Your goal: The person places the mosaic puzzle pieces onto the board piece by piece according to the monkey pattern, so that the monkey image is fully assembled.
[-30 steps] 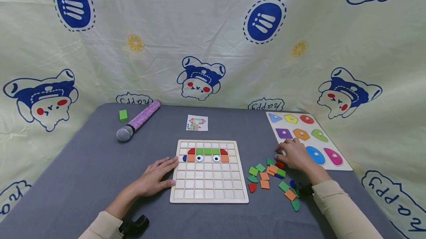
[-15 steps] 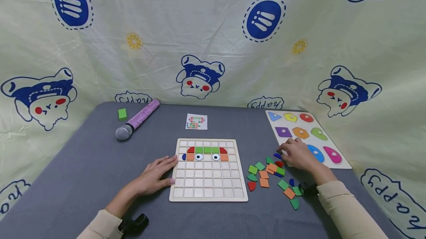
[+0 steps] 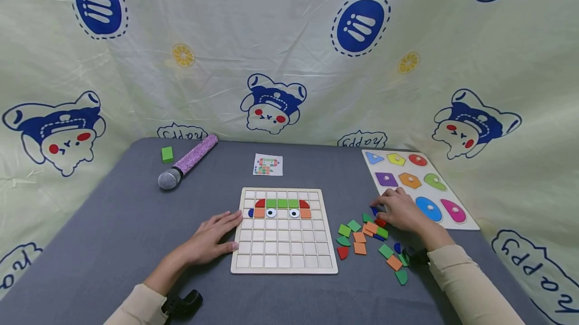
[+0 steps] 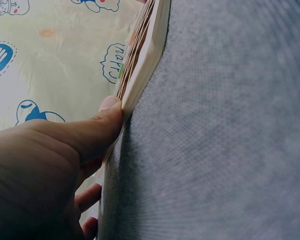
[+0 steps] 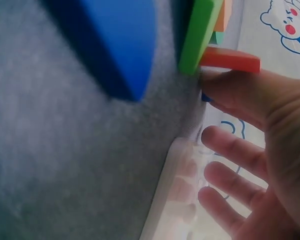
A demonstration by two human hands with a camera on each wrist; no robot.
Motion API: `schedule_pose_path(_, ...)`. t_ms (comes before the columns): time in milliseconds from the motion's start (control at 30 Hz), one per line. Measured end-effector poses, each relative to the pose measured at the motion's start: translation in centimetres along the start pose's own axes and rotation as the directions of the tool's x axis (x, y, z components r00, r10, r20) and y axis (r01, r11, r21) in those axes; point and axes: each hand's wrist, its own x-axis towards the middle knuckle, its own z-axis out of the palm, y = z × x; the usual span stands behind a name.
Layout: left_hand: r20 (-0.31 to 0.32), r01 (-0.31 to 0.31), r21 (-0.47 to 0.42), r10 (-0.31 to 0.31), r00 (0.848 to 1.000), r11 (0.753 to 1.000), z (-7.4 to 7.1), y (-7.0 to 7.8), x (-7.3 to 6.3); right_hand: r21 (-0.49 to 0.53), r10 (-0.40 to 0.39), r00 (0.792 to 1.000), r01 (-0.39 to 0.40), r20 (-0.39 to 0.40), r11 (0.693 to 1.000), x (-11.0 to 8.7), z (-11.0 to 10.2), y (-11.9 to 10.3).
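My left hand [image 3: 214, 241] rests along the left edge of a pale wooden grid board [image 3: 284, 269], fingers fairly straight, with its thumb [image 4: 97, 127] against the board's side. The board's upper rows hold red, green, orange and blue tiles [image 3: 282, 203] and two eye tiles. At the right, my right hand [image 3: 400, 209] has its thumb and index finger at a small blue tile [image 3: 375, 211], pinching it; most of this tile is hidden in the right wrist view. Beside the thumb stands a red tile [image 5: 230, 59]. Loose coloured tiles [image 3: 360, 248] lie between board and right hand.
A shape-puzzle board [image 3: 468, 222] lies just beyond the right hand. A picture card [image 3: 268, 165] is behind the grid board. Farther left are a glittery microphone [image 3: 192, 159] and a green block [image 3: 167, 154]. A printed curtain [image 3: 289, 38] hangs behind the table.
The right hand moved slightly right, uncovering the blue tile, then came back left with its fingertips at that tile. The left hand stays at the board's edge.
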Motion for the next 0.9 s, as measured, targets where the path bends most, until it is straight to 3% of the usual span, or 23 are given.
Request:
schedule_pose_path(333, 0.001, -0.003, -0.001, 0.003, 1.000, 1.000, 0.0, 0.0, 0.0, 0.001, -0.036, 0.998, 0.036, -0.054, 0.999, 0.1, -0.4, -0.6)
schedule_pose_path(567, -0.004, -0.002, 0.003, 0.002, 1.000, 1.000, 0.0, 0.0, 0.0, 0.022, -0.042, 0.996, 0.044, -0.084, 0.999, 0.5, -1.0, -4.6)
schedule_pose_path(900, -0.005, -0.006, -0.003, 0.006, 1.000, 1.000, -0.1, 0.2, -0.1, 0.061, -0.081, 0.993, 0.086, -0.086, 0.994, 1.7, 0.7, -9.2)
